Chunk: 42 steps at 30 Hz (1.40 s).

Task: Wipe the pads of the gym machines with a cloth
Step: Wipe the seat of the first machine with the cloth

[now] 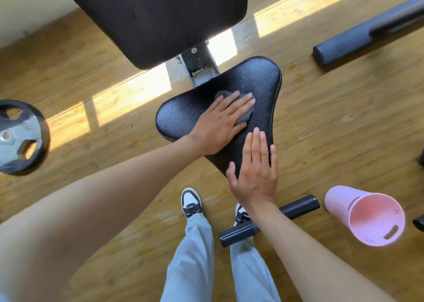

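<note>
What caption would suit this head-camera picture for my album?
Left hand presses a grey cloth flat on the black seat pad while the right hand rests beside it.

I am pressing my left hand (218, 127) flat on a grey cloth (83, 115) against the black seat pad (259, 88), fingers straight and spread. My right hand (254, 173) is lying flat on the pad's near end, just beside the left. I am standing on the wooden floor (332, 136), with a pink bucket (364, 216) to my right and a weight plate (20, 136) lying to my left.
</note>
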Tool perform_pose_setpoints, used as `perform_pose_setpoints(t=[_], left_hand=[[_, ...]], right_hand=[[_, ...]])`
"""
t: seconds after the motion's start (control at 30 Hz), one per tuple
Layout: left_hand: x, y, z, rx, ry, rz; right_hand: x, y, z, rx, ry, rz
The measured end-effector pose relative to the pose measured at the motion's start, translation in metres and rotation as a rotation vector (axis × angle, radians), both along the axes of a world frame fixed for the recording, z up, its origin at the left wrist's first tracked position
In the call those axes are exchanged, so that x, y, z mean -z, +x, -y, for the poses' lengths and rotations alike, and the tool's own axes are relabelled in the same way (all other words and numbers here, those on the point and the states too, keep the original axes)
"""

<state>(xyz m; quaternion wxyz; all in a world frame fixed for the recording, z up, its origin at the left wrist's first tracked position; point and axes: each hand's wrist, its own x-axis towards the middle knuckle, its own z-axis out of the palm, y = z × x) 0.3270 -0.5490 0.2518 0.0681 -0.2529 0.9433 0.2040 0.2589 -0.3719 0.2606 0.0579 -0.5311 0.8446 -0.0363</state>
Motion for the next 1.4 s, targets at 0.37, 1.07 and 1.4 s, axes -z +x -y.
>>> perform_pose_setpoints(t=[0.37,1.07,1.4], left_hand=[[0.006,-0.028,0.018,-0.41,0.081,0.025],[0.009,-0.058,0.045,-0.456,0.119,0.058],[0.016,0.08,-0.014,-0.497,0.036,-0.107]], right_hand=[[0.0,0.0,-0.001,-0.013,0.001,-0.043],[0.003,0.003,-0.001,0.011,-0.056,-0.057],[-0.001,0.003,-0.001,0.008,-0.072,-0.018]])
